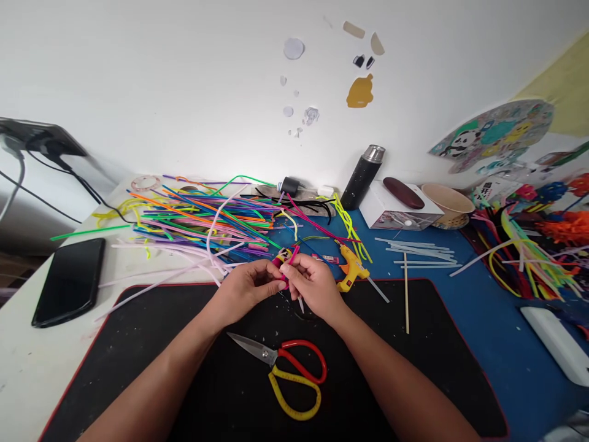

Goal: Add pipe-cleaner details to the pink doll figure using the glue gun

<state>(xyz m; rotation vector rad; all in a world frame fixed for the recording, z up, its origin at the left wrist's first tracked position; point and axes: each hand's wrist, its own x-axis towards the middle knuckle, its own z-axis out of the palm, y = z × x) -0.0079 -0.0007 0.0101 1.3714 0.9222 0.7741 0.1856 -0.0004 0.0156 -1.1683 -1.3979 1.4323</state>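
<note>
My left hand [252,283] and my right hand [315,283] meet above the back edge of the black mat. Both are closed in a pinch around a magenta pipe cleaner [294,253], whose upper end sticks out between them. A small yellow and dark piece [284,253] shows just behind the fingers; whether it is joined to the pipe cleaner I cannot tell. Below my right fingers a thin pale tip [301,304] pokes out, its other end hidden. Nearer to me lie scissors [271,356] with one red and one yellow handle, blades slightly parted and pointing left.
Many coloured pipe cleaners [207,215] are heaped at the back left. A yellow glue gun [352,267] lies right of my hands, near clear glue sticks [418,248] and a wooden stick [406,301]. A black flask [363,178] leans behind. A phone [69,282] lies left.
</note>
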